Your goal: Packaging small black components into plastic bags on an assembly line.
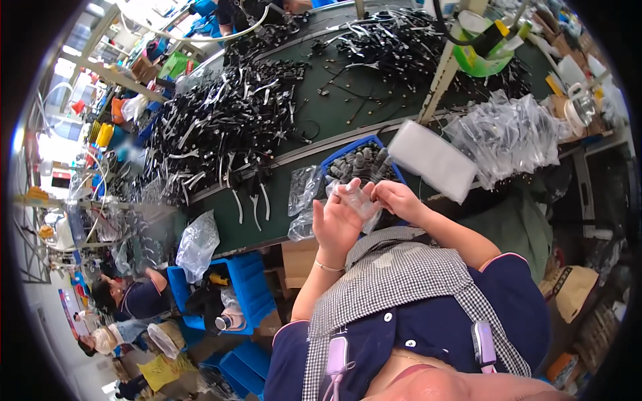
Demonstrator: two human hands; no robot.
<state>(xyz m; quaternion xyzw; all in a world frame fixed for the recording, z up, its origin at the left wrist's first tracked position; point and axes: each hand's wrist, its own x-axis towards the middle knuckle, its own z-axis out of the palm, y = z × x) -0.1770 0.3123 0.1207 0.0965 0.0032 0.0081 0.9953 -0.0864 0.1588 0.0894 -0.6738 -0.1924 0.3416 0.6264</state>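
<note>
A small clear plastic bag [362, 203] stretches between my two hands, close in front of my checked apron. My left hand [340, 224] is turned palm up with its thumb apart, and the bag lies across its fingers. With fingertips pinched together, my right hand [399, 202] grips the bag's right side. Just beyond the hands stands a blue tray [348, 148] of dark grey coiled pieces, which look like bundled cables; my hands partly hide it. A stack of flat, whitish plastic bags [433, 160] rests against the tray's right side.
Filled clear bags [305, 190] lie left of the tray, and a heap of them [508, 137] sits at right. Black cables with silvery ends [227, 120] are piled across the green bench [334, 100]. A post [441, 77] rises behind; a blue crate [251, 287] stands below left.
</note>
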